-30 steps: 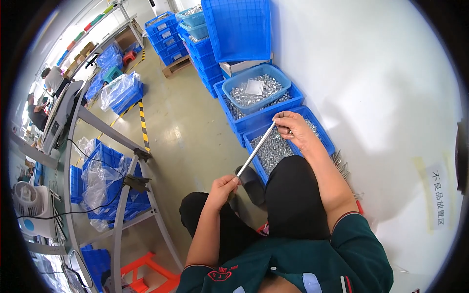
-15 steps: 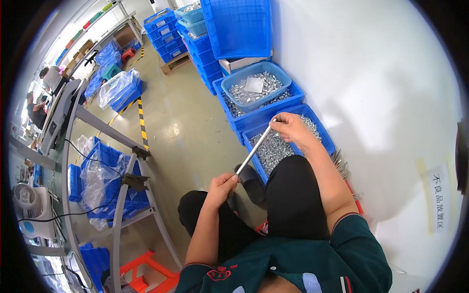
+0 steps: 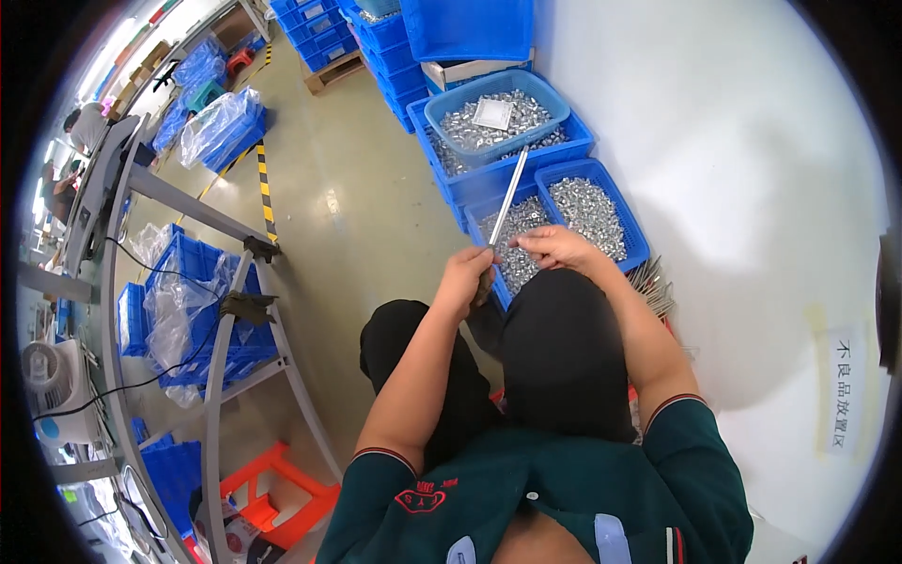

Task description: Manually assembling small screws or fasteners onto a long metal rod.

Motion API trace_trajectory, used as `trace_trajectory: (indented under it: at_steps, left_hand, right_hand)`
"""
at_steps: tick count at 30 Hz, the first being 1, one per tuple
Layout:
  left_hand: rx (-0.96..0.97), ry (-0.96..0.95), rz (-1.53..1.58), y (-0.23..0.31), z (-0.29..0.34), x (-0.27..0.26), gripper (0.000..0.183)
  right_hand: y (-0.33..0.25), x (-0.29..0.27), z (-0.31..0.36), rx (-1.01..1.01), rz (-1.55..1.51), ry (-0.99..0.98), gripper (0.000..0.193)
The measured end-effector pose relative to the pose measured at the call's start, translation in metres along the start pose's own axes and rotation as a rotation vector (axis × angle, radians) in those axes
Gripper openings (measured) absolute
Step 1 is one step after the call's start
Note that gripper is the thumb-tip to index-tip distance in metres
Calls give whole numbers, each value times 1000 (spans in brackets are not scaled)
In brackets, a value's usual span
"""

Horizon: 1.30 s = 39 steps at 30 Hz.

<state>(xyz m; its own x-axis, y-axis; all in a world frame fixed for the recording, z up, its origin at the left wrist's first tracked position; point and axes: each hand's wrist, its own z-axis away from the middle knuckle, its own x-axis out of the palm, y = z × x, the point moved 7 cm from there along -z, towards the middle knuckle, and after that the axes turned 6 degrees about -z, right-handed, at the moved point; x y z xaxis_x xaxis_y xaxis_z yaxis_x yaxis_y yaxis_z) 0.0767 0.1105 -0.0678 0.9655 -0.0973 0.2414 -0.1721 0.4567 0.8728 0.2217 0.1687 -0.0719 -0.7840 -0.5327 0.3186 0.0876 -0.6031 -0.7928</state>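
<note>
My left hand (image 3: 467, 274) is closed on the lower end of a thin silvery metal rod (image 3: 509, 195), which slants up and away over the bins. Close beside it, my right hand (image 3: 561, 249) is off the rod, thumb and fingers pinched together. Whatever small thing it may hold is hidden. Below and beyond the hands sits a blue bin (image 3: 477, 214) of small shiny metal parts. A second blue bin (image 3: 641, 246) of similar parts adjoins it on the right, just past my right hand.
Farther back, a light-blue basket (image 3: 564, 106) of metal parts rests on a larger blue crate (image 3: 515, 169). More metal rods (image 3: 650, 287) lie right of my knee. A white wall (image 3: 733, 188) bounds the right side; a grey metal frame (image 3: 218, 395) stands left.
My right hand has let go of the rod's far end and come down nearer my left hand. My left hand has moved up and right, tilting the rod more steeply.
</note>
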Motion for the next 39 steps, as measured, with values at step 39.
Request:
trace_trajectory:
  at_steps: [39]
  left_hand:
    - [-215, -40, -11, -12, 16, -13, 21]
  right_hand:
    - [71, -81, -80, 65, -933, 220, 23]
